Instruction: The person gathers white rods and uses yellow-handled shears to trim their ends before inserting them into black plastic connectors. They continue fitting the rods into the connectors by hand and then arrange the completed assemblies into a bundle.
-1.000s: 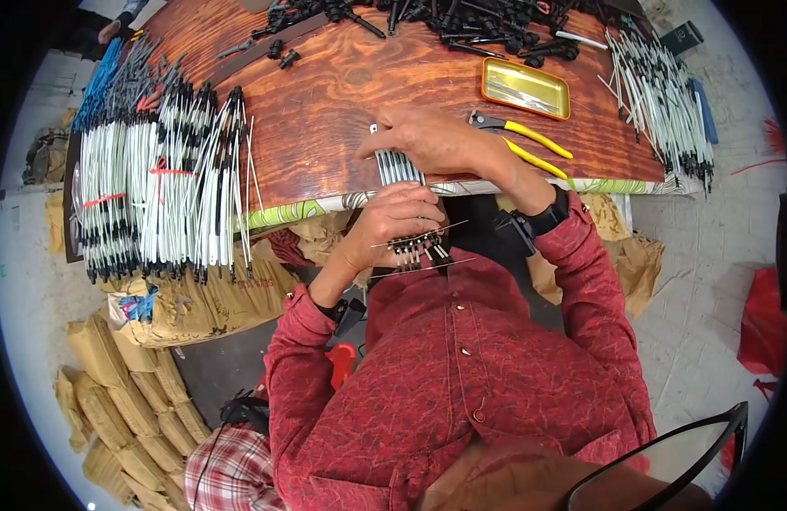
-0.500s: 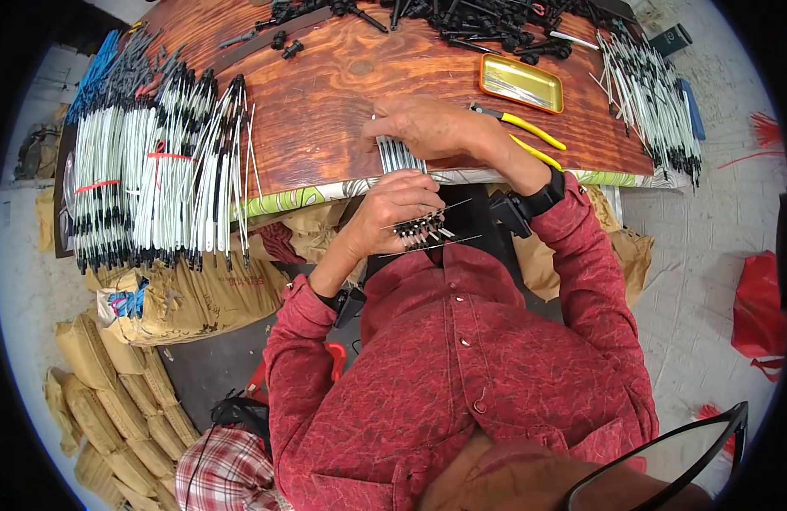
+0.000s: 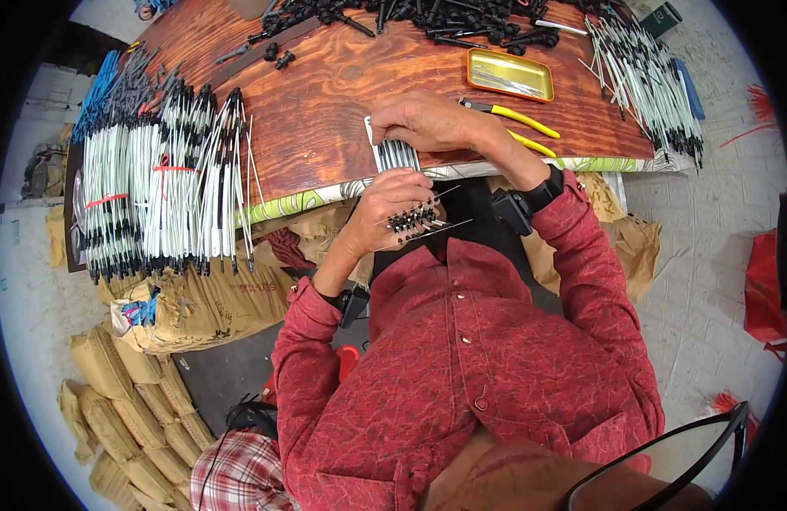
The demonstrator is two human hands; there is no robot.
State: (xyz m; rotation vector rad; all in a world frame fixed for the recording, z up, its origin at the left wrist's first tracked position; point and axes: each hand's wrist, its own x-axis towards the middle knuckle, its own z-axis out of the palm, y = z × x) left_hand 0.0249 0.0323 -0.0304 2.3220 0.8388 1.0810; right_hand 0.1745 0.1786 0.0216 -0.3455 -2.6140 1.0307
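Observation:
My left hand is closed round a bundle of thin white rods at the table's near edge. Black-tipped ends and a few fine wires stick out below that hand, toward my body. Over the far ends of the same rods, my right hand is bent with thumb and fingers together. A flat white tip shows beside its fingers; their exact grip is partly hidden. Yellow-handled pliers lie just right of my right hand.
Tied bundles of white rods lie at the left table edge, more rods at the right. Black plastic parts are heaped at the back. A yellow tin holds thin wires. Brown paper sacks stand below the table.
My right hand's fingers have drawn together at the rods' far ends, and a flat white tip now shows there. My left hand keeps its hold. The whole view has shifted slightly.

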